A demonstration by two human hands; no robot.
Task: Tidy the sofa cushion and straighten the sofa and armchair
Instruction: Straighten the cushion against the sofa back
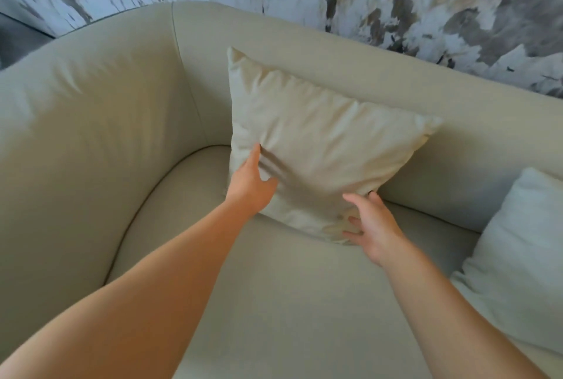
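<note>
The cushion (320, 147) stands tilted against the sofa (304, 302) backrest, near the seat's left corner, its lower corner on the seat. It looks soft and light, likely to slump; its side edges seem the best hold. The left hand (251, 186) presses its lower left face, fingers spread. The right hand (373, 226), fingers spread, touches the bottom corner. A white pillow (518, 256) lies at the seat's right edge.
</note>
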